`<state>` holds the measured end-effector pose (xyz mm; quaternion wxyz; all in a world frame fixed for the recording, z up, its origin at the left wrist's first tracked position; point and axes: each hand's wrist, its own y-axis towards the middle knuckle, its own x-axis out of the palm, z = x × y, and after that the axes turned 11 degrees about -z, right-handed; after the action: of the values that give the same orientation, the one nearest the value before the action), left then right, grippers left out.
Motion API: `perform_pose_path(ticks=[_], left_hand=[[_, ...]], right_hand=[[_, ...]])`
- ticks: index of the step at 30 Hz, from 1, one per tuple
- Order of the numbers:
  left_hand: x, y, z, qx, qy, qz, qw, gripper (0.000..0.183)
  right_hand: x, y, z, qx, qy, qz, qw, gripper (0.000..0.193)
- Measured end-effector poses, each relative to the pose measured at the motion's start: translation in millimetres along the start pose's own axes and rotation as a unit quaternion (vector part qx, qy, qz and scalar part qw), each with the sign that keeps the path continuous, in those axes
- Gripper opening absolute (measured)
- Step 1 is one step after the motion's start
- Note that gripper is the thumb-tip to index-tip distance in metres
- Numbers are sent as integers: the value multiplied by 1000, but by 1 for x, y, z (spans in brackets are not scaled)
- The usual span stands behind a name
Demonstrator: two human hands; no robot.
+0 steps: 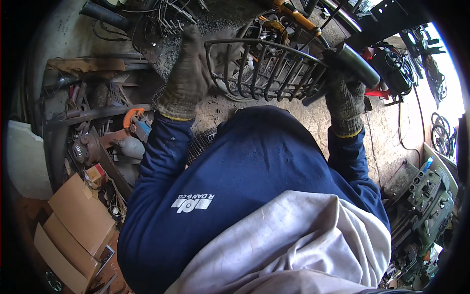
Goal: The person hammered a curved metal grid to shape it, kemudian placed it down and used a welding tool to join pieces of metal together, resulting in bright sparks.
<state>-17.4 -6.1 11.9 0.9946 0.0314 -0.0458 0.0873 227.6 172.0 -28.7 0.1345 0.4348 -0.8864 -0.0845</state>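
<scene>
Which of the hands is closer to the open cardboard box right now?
The left. The left hand is beyond the box and to its right, by the metal basket's left end. The right hand is farther across, at the basket's right end.

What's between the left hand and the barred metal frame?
Nothing visible: the left hand meets the left end of the barred metal frame in this view; blur leaves contact uncertain.

A white lettered logo (193, 203) marks the blue shirt (259, 157).
</scene>
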Motion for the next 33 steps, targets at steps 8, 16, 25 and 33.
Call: perform_pose_path(ticks=[8,16,25,33], left_hand=[[-3,-36,-38,-84,-342,-37,935,48],[2,-26,-11,-143,-297,112,937,32],[-7,-5,-3,117,-148,333,924,23],[-2,-1,7,137,12,379,915,30]], right_hand=[[22,20,-31,-108,-116,-177,971,35],[19,58,-58,-250,-543,-285,749,21],[40,7,-18,-34,-141,-200,969,34],[91,4,-36,58,-79,-184,978,48]])
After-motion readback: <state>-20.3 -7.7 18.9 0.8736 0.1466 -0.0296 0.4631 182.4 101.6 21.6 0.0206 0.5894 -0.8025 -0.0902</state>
